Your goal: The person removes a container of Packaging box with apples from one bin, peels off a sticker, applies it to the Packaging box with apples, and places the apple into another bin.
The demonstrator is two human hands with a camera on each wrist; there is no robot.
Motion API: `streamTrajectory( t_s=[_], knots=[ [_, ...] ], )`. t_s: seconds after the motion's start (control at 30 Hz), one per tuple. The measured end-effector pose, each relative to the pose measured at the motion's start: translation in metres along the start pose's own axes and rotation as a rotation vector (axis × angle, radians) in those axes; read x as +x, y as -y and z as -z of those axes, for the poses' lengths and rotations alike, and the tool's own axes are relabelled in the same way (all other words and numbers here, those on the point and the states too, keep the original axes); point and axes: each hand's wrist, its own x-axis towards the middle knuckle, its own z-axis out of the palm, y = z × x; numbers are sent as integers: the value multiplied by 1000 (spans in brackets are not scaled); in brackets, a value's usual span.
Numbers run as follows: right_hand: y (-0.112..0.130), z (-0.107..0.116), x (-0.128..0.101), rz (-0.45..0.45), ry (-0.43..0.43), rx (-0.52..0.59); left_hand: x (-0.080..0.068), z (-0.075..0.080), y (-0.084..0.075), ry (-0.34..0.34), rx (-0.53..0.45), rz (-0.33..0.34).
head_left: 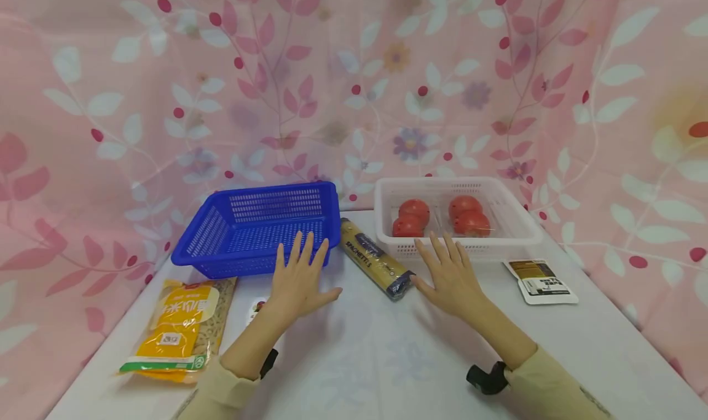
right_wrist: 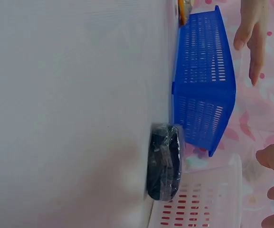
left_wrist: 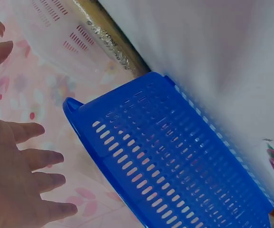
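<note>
My left hand [head_left: 301, 285], fingers spread and straight, hovers before the front right part of a blue plastic basket [head_left: 221, 266]; nothing is in its grasp. The right hand [head_left: 450, 278] is likewise spread and holds nothing, in front of a white basket [head_left: 470, 241]. Two clear packs of tomatoes [head_left: 413, 214] lie in the white basket, while the blue one holds nothing. Between the baskets a yellow and dark pack of spaghetti [head_left: 373, 257] lies slantwise on the table, its near end close to the right thumb.
At the left lies a yellow bag of dry food [head_left: 182, 328]. A small dark and white packet [head_left: 541, 281] rests at the right. Partly behind the left forearm is a white item with a red picture [head_left: 257, 308]. Floral cloth [head_left: 354, 100] hangs behind the white table [head_left: 381, 358].
</note>
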Motion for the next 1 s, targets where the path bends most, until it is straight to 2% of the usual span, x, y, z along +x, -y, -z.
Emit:
streamTrajectory(
  t_s=[0.23, 0.43, 0.6, 0.7, 0.87, 1.0],
  knots=[
    [-1, 12, 15, -19, 13, 97, 21, 5, -9, -39, -104, 32],
    [-6, 19, 29, -47, 24, 138, 47, 5, -25, -98, -177, 48],
    [-11, 19, 39, -94, 58, 204, 65, 0, -37, -111, -238, 59],
    [-16, 17, 46, -114, 76, 228, 75, -2, -44, -89, -306, 70],
    [-31, 10, 62, -127, 79, 279, 90, -5, -55, 4, -503, 129],
    [-45, 1, 77, -160, 110, 298, 101, -7, -63, 40, -624, 150]
  ],
)
